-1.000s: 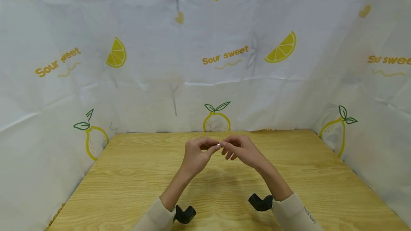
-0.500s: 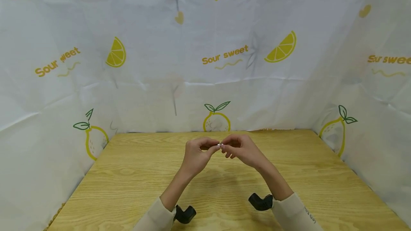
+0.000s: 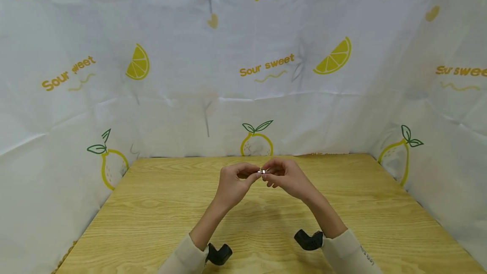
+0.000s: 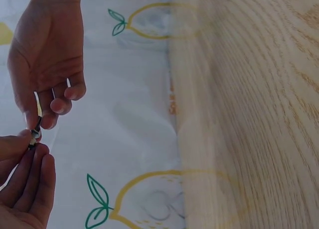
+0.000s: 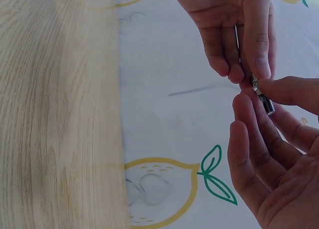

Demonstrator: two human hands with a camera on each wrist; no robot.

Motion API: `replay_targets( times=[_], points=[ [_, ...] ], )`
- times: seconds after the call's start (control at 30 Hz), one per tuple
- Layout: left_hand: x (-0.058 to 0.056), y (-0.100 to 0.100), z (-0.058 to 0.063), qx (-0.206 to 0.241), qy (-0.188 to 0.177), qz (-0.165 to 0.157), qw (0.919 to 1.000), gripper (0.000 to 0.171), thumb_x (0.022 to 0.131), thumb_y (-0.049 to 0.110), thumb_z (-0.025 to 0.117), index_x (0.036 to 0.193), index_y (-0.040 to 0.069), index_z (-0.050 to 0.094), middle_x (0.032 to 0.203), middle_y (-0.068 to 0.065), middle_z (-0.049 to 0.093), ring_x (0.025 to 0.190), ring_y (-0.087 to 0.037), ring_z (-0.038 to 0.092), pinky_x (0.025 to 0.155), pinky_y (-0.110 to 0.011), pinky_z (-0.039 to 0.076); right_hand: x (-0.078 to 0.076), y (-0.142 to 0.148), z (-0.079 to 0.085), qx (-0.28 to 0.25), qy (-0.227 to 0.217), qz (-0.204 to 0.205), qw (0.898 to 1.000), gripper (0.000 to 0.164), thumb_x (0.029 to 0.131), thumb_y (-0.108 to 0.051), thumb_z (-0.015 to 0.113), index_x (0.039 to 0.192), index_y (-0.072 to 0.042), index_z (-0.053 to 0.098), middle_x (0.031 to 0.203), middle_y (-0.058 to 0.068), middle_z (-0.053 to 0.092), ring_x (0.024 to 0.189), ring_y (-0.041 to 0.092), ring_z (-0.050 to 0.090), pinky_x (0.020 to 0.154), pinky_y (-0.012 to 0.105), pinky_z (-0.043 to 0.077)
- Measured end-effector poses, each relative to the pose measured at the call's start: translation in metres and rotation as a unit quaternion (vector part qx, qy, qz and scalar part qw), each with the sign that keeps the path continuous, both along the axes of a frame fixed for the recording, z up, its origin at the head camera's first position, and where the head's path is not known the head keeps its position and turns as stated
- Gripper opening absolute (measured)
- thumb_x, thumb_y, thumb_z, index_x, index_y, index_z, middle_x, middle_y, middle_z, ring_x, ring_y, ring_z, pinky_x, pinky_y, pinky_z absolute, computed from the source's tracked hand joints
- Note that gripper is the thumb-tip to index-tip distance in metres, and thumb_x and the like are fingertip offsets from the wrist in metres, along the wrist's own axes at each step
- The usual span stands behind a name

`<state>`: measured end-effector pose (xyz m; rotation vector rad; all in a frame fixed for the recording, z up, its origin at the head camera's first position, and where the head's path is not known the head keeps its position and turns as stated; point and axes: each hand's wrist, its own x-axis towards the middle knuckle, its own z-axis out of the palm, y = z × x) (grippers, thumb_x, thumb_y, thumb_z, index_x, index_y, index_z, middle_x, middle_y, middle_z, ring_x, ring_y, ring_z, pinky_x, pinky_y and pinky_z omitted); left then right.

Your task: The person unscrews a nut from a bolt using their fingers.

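A small metal bolt [image 5: 268, 105] with a threaded shank is held between the two hands, above the table. My left hand [image 3: 233, 186] pinches one end of it between thumb and fingers, hiding that end. Around a shiny collar on the bolt, which looks like a nut [image 3: 264, 171], are the thumb and index fingertip of my right hand [image 3: 291, 179]. In the right wrist view, the right thumb tip lies against this collar, and the threaded end points into the right palm. The right hand's other fingers are loosely bent below.
The wooden table [image 3: 182, 215] stretches beneath both forearms. White lemon-print cloth [image 3: 182, 117] encloses its back and sides. A black wrist mount [image 3: 219, 254] sticks out from the left cuff, and another black mount [image 3: 309, 240] from the right cuff.
The right thumb and index finger have shifted and parted slightly, so more of the metal bolt and its collar shows between them. The left hand holds still.
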<state>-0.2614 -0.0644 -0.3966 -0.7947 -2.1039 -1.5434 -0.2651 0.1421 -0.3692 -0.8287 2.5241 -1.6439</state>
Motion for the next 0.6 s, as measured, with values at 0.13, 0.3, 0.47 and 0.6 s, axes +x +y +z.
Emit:
replay_targets(
  times=[0.13, 0.3, 0.47, 0.6],
  points=[
    [-0.0002, 0.0003, 0.0005, -0.006, -0.002, 0.001, 1.0000, 0.011, 0.092, 0.011, 0.079, 0.102, 0.009, 0.082, 0.094, -0.007, 0.081, 0.079, -0.020, 0.077, 0.076, -0.022, 0.062, -0.0003, 0.0007, -0.0005, -0.003, 0.002, 0.002, 1.000, 0.025, 0.098, -0.011, 0.071, 0.116, 0.005, 0.067, 0.093, 0.017, 0.074, 0.075, 0.015, 0.071, 0.067, 0.030, 0.061],
    [-0.0007, 0.0005, 0.0001, -0.011, 0.002, 0.007, 0.9999, 0.009, 0.092, 0.010, 0.079, 0.101, 0.010, 0.082, 0.093, -0.005, 0.081, 0.078, -0.018, 0.077, 0.075, -0.023, 0.062, -0.0003, 0.0002, -0.0004, -0.008, -0.002, 0.004, 1.000, 0.025, 0.098, -0.012, 0.072, 0.116, 0.005, 0.067, 0.091, 0.012, 0.074, 0.073, 0.013, 0.071, 0.069, 0.032, 0.061],
    [-0.0002, 0.0007, 0.0008, -0.010, 0.004, 0.013, 0.9999, 0.009, 0.092, 0.011, 0.079, 0.100, 0.011, 0.082, 0.093, -0.005, 0.081, 0.078, -0.018, 0.077, 0.076, -0.025, 0.062, -0.0005, -0.0004, 0.0005, 0.002, -0.003, 0.001, 1.000, 0.024, 0.101, -0.016, 0.068, 0.117, 0.001, 0.068, 0.093, 0.018, 0.074, 0.075, 0.021, 0.072, 0.070, 0.039, 0.063],
    [0.0004, 0.0010, 0.0008, -0.006, 0.011, 0.017, 0.9998, 0.008, 0.092, 0.011, 0.079, 0.099, 0.011, 0.082, 0.093, -0.005, 0.081, 0.078, -0.019, 0.077, 0.076, -0.029, 0.063, -0.0016, 0.0002, 0.0007, 0.016, -0.005, 0.009, 1.000, 0.028, 0.107, -0.024, 0.058, 0.116, 0.000, 0.070, 0.096, 0.020, 0.074, 0.077, 0.025, 0.073, 0.070, 0.038, 0.063]
  ],
)
